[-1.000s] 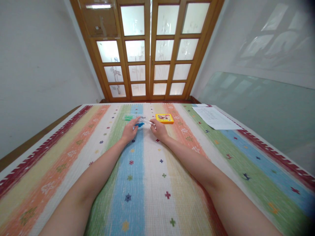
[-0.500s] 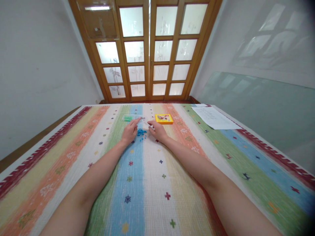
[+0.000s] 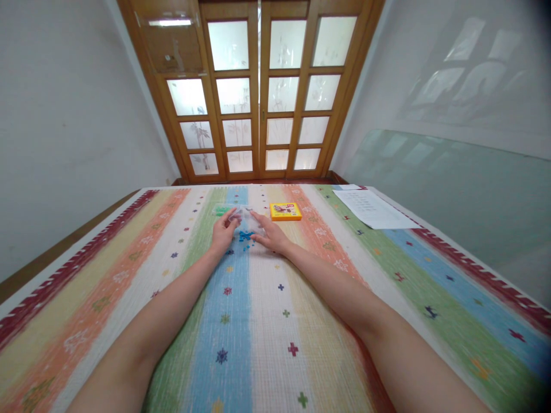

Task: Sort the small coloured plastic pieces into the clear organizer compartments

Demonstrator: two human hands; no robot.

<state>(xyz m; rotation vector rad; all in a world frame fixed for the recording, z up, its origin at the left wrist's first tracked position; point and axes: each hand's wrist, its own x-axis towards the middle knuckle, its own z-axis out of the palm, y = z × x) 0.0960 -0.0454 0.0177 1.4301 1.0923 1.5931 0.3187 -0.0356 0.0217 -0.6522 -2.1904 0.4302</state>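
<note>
A clear plastic bag (image 3: 248,220) is held between my two hands over the middle of the table. My left hand (image 3: 223,232) pinches its left side with thumb and fingertips. On the other side, my right hand (image 3: 272,236) grips the bag with its thumb low and its fingers higher up. Small blue pieces (image 3: 245,236) lie in a loose pile on the cloth just below the bag, partly covered by it. Behind my left hand, green pieces (image 3: 221,211) show inside another clear wrapper or container; which of these it is I cannot tell.
A yellow box (image 3: 286,215) with a printed lid lies right of my right hand. Farther right are sheets of printed paper (image 3: 371,207) near the table's edge. A striped, patterned tablecloth (image 3: 267,321) covers the table. Wood-framed glass doors (image 3: 262,92) stand beyond it.
The bag is now spread out between both hands, where before my right hand held a narrow whitish edge. The fingers of my right hand have opened wider. My left fingers have curled into a pinch.
</note>
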